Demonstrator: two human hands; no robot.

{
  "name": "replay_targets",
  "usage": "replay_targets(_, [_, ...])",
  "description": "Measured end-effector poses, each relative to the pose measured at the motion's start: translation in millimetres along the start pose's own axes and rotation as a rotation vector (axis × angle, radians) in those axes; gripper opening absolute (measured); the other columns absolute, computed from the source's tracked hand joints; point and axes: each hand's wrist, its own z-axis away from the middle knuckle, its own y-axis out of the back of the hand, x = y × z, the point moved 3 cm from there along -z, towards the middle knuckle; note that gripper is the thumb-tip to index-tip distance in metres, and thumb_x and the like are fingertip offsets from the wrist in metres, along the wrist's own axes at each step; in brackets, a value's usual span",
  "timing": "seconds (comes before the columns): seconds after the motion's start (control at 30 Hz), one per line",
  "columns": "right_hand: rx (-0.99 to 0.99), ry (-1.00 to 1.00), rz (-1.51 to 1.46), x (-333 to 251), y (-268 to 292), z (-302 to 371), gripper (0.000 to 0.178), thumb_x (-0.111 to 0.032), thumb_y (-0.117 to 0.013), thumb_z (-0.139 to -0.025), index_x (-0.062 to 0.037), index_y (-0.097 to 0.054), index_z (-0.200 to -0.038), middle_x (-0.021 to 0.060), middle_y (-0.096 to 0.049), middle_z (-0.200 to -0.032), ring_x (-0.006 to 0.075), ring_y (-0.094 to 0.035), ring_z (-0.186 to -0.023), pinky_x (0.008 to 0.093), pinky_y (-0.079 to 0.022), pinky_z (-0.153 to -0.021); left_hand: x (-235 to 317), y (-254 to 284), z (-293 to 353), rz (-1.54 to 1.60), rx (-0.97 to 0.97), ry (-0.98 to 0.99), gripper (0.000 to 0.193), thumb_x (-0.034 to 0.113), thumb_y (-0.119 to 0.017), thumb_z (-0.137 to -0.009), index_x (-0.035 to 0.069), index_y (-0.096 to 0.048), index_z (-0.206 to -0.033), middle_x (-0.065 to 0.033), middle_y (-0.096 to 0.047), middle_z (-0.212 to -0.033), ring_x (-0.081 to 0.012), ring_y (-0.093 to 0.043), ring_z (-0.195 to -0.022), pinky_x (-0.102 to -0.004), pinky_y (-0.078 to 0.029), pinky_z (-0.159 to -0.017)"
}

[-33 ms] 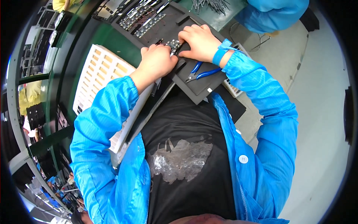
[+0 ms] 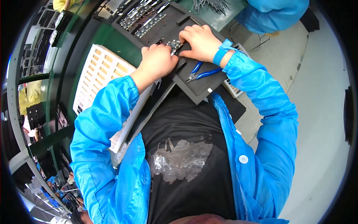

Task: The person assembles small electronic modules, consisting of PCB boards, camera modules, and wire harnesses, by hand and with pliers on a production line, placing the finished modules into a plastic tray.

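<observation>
Between my two hands, over a black foam tray (image 2: 197, 87), is a small green circuit board (image 2: 174, 45) with small components on it. My left hand (image 2: 158, 61) grips its left side, fingers curled and thumb pressed close. From the right, my right hand (image 2: 199, 43) pinches the board's other edge, its fingertips partly hidden. A blue wristband (image 2: 220, 56) circles my right wrist. Just below my right hand, blue-handled cutters (image 2: 203, 72) lie on the tray with their handles apart. Further up the tray, several similar boards (image 2: 149, 25) with thin wires lie in rows.
A white slotted plastic tray (image 2: 99, 69) stands at my left, partly under my left arm. Dark cable ties or wires (image 2: 210, 5) are heaped at the far edge on a green surface. Another person's blue sleeve (image 2: 274, 13) is at the upper right. Metal shelving lines the left.
Almost nothing differs. Both hands and the circuit board have shifted very slightly to the right.
</observation>
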Motion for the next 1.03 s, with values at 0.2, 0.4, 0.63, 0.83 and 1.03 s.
replay_targets(0.2, [0.074,-0.01,0.008,-4,-1,-2,0.049,-0.028,-0.077,-0.074,-0.0141,-0.056,-0.116,0.0078,-0.057,-0.108,0.029,-0.055,-0.107,0.0429,-0.041,-0.091,-6,5,-6,0.059,-0.047,0.052,0.036,0.033,-0.049,-0.09,0.005,-0.065,-0.106,-0.019,-0.069,-0.094,-0.0374,-0.065,-0.092,-0.0462,-0.044,-0.086])
replay_targets(0.4, [0.23,-0.243,-0.527,9,12,-7,0.05,-0.015,-0.067,-0.079,-0.0076,-0.053,-0.126,0.0176,-0.056,-0.115,0.0334,-0.059,-0.105,0.0385,-0.049,-0.094,-33,2,-29,0.715,-0.166,0.185,0.026,0.027,-0.049,-0.096,0.004,-0.059,-0.098,-0.0072,-0.063,-0.074,-0.0193,-0.06,-0.068,-0.0301,-0.044,-0.061])
replay_targets(0.63, [0.153,-0.59,-0.793,20,18,-1,0.03,-0.028,-0.062,-0.092,-0.0025,-0.061,-0.108,0.0052,-0.064,-0.087,0.0141,-0.063,-0.074,0.0265,-0.051,-0.061,-25,41,-17,0.953,-0.19,0.14,0.019,0.024,-0.048,-0.098,0.007,-0.056,-0.093,0.001,-0.054,-0.069,-0.0097,-0.049,-0.062,-0.0264,-0.039,-0.057])
replay_targets(0.83, [-0.308,-0.841,-1.929,-15,18,-2,0.071,-0.065,-0.036,-0.097,0.0018,-0.059,-0.105,0.0085,-0.061,-0.08,0.014,-0.058,-0.059,0.0222,-0.042,-0.046,-12,62,6,0.8,-0.009,-0.104,0.019,0.019,-0.051,-0.099,0.004,-0.055,-0.11,-0.0025,-0.057,-0.073,-0.0098,-0.053,-0.068,-0.0266,-0.044,-0.063])
replay_targets(1.03, [-0.3,-0.733,-1.653,-42,36,-15,0.065,-0.068,-0.033,-0.097,-0.0099,-0.06,-0.101,0.0048,-0.059,-0.069,0.0112,-0.053,-0.048,0.0213,-0.033,-0.035,-2,74,43,0.33,0.101,-0.138,0.028,0.025,-0.055,-0.093,0.006,-0.049,-0.113,-0.026,-0.066,-0.084,-0.0447,-0.065,-0.083,-0.0509,-0.051,-0.072])
